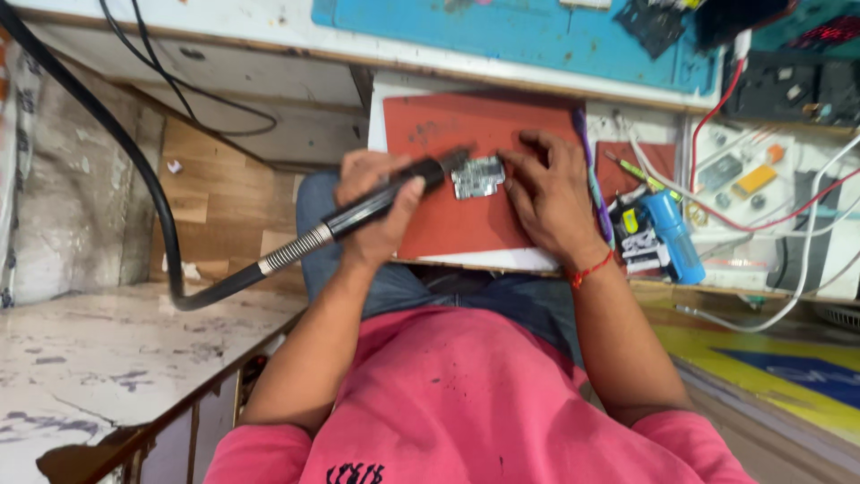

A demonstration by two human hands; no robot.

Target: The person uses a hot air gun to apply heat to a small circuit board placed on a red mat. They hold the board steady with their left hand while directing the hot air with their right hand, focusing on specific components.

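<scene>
My left hand (pixel 374 204) grips a black hot-air wand (pixel 387 198) whose ribbed neck joins a thick black hose (pixel 134 161) trailing off to the left. The wand's tip points at a small silver circuit board (pixel 477 175) lying on a red mat (pixel 466 220). From the right, my right hand (pixel 548 193) rests on the mat with its fingertips touching the board's right edge. A red thread circles that wrist.
A purple tool (pixel 593 179) lies along the mat's right edge. Right of it are a blue cylinder (pixel 674 235), a green-yellow screwdriver (pixel 638 170) and red and white wires (pixel 761 220). A blue mat (pixel 502 36) and a black power strip (pixel 788 90) sit further back.
</scene>
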